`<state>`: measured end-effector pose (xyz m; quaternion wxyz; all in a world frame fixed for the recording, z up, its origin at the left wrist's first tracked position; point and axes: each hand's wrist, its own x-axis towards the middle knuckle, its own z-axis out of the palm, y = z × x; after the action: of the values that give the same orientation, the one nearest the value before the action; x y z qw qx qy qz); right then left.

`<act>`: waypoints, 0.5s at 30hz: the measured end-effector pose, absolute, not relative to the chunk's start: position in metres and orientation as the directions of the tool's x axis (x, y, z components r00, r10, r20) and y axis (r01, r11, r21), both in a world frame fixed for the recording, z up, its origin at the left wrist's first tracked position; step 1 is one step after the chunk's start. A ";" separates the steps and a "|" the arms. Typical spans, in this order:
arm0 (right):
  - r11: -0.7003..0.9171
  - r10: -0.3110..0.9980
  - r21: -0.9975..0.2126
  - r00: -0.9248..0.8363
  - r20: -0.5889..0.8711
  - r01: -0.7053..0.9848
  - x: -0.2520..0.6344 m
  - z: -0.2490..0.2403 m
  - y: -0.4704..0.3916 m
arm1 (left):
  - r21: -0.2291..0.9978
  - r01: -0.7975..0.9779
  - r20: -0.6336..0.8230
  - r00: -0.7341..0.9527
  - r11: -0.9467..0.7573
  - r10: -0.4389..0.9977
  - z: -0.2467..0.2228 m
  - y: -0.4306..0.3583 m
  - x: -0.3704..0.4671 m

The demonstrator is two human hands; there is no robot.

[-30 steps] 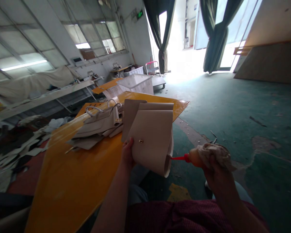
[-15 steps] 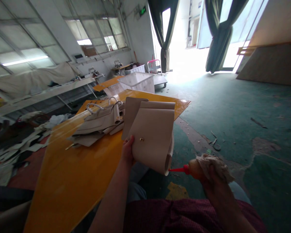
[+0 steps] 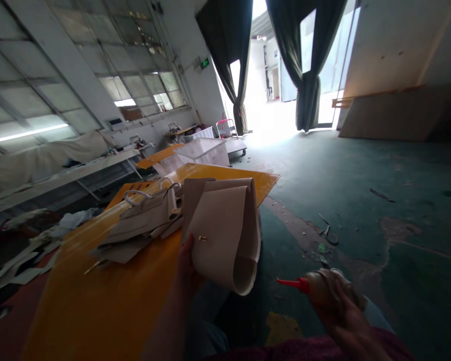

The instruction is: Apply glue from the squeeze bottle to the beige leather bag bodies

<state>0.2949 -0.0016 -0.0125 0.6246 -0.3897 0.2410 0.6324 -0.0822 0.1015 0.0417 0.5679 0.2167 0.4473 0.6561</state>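
Observation:
A folded beige leather-like piece (image 3: pixel 220 225) with a small gold clasp hangs over the near right part of the orange table (image 3: pixel 135 281). My left hand (image 3: pixel 188 260) grips its left edge, and its open curved side faces right. To the right of it, over the floor, my right hand (image 3: pixel 342 306) is wrapped round a glue bottle (image 3: pixel 319 290) with a red nozzle that points left. A cloth is around the bottle. The nozzle tip and the beige piece are apart.
Beige bag parts with handles (image 3: pixel 146 215) lie on the table, left of the held piece. White plastic bins (image 3: pixel 206 152) and a trolley (image 3: pixel 235 145) stand beyond it. Scraps (image 3: pixel 26 255) cover the lower left. A long white bench (image 3: pixel 78 170) runs along the windows.
The bottle's nozzle has drawn away from the lower corner of the beige piece, to the right and down. The piece has turned, showing more of its open side. The head view has shifted.

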 end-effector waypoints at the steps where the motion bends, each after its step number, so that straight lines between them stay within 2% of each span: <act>1: -0.103 0.627 -0.174 0.072 -0.776 -0.979 0.299 -0.022 -0.003 | 0.845 -0.533 -0.216 -0.261 0.046 0.941 0.048 0.104 -0.083; 5: -0.083 0.685 -0.123 0.034 -0.728 -0.989 0.313 -0.040 -0.006 | 0.888 -0.460 -0.179 -0.333 0.006 0.926 0.089 0.117 -0.089; 8: -0.078 0.650 -0.103 0.028 -0.759 -0.992 0.317 -0.028 -0.007 | 0.921 -0.386 -0.118 -0.401 -0.051 0.909 0.133 0.125 -0.094; 12: -0.073 0.634 -0.084 0.019 -0.773 -0.994 0.319 -0.012 -0.008 | 0.946 -0.317 -0.062 -0.375 -0.065 0.925 0.195 0.126 -0.101; 15: -0.181 0.665 -0.080 -0.062 -0.744 -0.980 0.318 -0.013 -0.006 | 0.953 -0.287 -0.028 -0.394 -0.094 0.919 0.236 0.118 -0.107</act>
<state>0.3180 -0.0059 -0.0134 0.5957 -0.3376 0.2331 0.6905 -0.1073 0.1179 0.2363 0.4508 0.3159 0.4998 0.6687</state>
